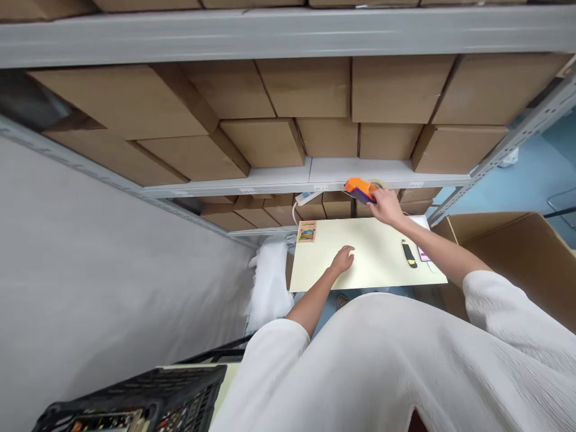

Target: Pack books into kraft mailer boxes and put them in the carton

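Observation:
My right hand (387, 206) is wrapped round an orange and purple tape dispenser (360, 188), held up by the shelf edge above the far side of the pale table (324, 264). Over the middle of the table is my left hand (344, 259), its fingers apart and slightly curled, with nothing in it. A small colourful packet (307, 231) lies at the table's far left corner. Toward the right side lies a black and yellow box cutter (409, 254), beside a phone (423, 254) partly hidden by my right forearm.
Shelves (288, 33) full of cardboard boxes (306, 87) rise beyond the table. A power strip (307, 197) hangs under the shelf edge. At the right stands a large open carton (517, 258). White wrapping material (269, 288) is left of the table, and a black crate (180, 390) is at the lower left.

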### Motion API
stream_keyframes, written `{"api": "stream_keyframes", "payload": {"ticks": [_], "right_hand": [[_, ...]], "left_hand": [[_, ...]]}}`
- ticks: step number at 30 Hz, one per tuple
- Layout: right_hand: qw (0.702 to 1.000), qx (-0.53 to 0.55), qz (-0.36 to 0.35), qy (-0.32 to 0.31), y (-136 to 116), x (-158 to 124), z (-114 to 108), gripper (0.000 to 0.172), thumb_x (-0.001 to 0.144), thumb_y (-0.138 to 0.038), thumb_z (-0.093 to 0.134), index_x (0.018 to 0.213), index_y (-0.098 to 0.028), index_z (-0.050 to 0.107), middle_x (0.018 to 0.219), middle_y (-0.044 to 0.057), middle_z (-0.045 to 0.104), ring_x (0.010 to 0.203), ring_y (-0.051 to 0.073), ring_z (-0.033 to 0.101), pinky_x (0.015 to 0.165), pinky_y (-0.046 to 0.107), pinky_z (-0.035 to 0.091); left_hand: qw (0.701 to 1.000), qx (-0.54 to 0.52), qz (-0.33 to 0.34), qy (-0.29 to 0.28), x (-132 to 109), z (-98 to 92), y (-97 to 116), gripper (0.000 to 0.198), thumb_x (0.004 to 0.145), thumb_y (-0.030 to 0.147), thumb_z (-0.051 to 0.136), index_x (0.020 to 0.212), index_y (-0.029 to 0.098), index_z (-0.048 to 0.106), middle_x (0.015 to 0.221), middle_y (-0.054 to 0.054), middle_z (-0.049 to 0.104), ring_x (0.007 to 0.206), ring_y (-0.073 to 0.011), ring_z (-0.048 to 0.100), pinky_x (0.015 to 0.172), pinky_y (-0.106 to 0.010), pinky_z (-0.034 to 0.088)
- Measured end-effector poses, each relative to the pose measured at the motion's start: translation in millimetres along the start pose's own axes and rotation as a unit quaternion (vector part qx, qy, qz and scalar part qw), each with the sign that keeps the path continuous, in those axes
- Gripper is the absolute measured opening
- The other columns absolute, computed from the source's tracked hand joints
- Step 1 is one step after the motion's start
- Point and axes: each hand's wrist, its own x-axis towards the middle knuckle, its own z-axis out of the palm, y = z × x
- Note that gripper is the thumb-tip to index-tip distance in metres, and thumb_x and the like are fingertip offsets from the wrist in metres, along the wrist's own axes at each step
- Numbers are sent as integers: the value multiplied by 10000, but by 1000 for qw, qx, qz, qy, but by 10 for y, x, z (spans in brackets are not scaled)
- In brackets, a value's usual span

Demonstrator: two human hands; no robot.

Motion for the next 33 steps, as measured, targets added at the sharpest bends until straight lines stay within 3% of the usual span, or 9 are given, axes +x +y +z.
{"api": "stream_keyframes", "payload": {"ticks": [4,8,13,17,22,27,33], "right_hand": [[992,33,108,-50,11,-798,436,309,1033,-336,585,1238,-133,696,1222,218,756,1130,377,642,919,426,452],[953,36,260,-149,16,-1576,996,292,1009,-307,604,1236,-152,703,1156,182,781,1084,331,690,882,380,484],[916,49,348,-193,91,-2172,1493,333,1014,-288,571,1293,-150,686,1168,201,780,1107,327,700,912,394,512],[900,67,381,-202,166,-2285,1697,379,1009,-269,561,1344,-127,666,1227,225,766,1152,340,687,922,404,516],[893,90,381,-223,173,-2287,1788,351,1038,-264,572,1356,-158,676,1256,240,748,1148,372,701,961,463,508],[896,94,374,-221,193,-2313,1711,342,1054,-341,610,1351,-177,652,1302,227,729,1160,366,679,906,436,511],[933,52,299,-192,270,-2079,1501,301,1131,-381,519,1301,-166,644,1305,200,713,1180,330,647,941,391,475]], "left_hand": [[999,12,-10,-33,55,109,55,421,981,110,590,1363,174,754,1523,-148,700,1352,-265,719,1277,-442,524],[997,27,-15,-72,38,220,60,438,956,103,595,1358,169,756,1518,-153,702,1359,-275,712,1289,-471,512],[993,43,-21,-111,-51,331,5,464,944,108,601,1378,181,750,1516,-145,708,1365,-275,705,1285,-474,517],[990,58,-34,-127,-87,384,-20,452,953,103,602,1374,180,751,1521,-144,707,1366,-275,707,1279,-468,520],[988,68,-46,-131,-107,409,-35,444,979,113,596,1392,187,743,1544,-135,693,1366,-265,708,1263,-439,529],[990,60,-54,-117,-118,361,-38,439,984,118,591,1390,176,746,1535,-143,694,1345,-265,717,1253,-436,536],[996,38,-59,-59,-138,270,-31,437,973,108,579,1369,171,752,1518,-150,706,1338,-265,719,1264,-446,528]]}}
